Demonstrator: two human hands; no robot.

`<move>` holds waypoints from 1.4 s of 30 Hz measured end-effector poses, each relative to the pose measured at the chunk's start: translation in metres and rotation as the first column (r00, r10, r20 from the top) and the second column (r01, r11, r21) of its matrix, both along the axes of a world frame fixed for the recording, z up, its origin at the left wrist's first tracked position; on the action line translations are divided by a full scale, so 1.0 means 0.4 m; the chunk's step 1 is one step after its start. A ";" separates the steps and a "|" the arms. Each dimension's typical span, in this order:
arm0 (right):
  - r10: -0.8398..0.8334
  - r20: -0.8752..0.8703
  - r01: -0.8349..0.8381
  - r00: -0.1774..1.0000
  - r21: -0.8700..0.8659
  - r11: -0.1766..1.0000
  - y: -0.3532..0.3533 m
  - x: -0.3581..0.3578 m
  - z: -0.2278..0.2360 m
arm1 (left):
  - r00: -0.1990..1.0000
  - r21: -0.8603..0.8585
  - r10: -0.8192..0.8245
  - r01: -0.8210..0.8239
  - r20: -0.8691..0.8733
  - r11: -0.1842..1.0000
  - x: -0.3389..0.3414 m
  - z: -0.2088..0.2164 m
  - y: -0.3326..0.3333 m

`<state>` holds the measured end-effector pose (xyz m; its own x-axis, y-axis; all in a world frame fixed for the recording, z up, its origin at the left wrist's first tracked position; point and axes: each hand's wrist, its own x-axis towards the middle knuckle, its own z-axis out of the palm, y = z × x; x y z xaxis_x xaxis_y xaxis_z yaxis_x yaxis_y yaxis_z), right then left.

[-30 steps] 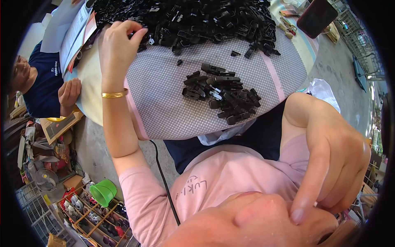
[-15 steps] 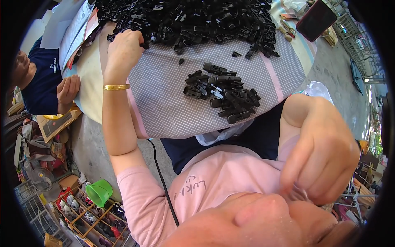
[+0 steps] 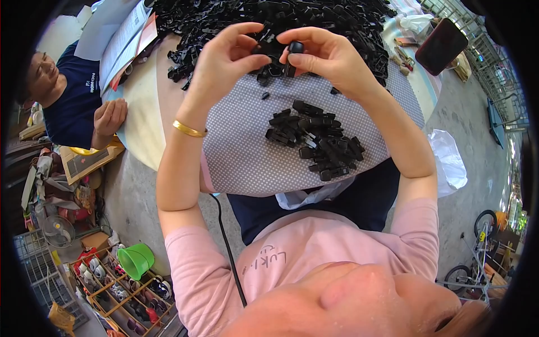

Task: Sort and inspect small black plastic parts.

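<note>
Glossy plastic pieces (image 3: 325, 147), polished metal bangle (image 3: 190, 130)

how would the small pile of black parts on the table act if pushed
The small pile of black parts would probably scatter, since its pieces lie loosely across one another. Each looks stiff, with crisp edges. Their flat, elongated shapes suggest sliding over the dotted tabletop rather than rolling.

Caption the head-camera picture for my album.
Right hand pinches one small, elongated black piece, left hand curved open beside it, near a heap of glossy black parts.
</note>
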<state>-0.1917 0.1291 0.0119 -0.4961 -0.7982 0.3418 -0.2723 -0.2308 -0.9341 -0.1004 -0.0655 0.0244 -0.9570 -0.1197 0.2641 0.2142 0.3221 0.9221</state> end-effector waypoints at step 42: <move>-0.362 -0.329 0.322 0.872 -0.169 0.931 -0.006 0.008 -0.040 | 0.998 0.199 0.027 -0.017 -0.050 0.980 0.020 -0.047 0.112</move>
<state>-0.1884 0.1269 -0.0039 -0.5644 -0.5499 0.6157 -0.6555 -0.1549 -0.7392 -0.0922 -0.0206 0.0056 -0.9392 -0.1954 0.2823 0.2583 0.1392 0.9560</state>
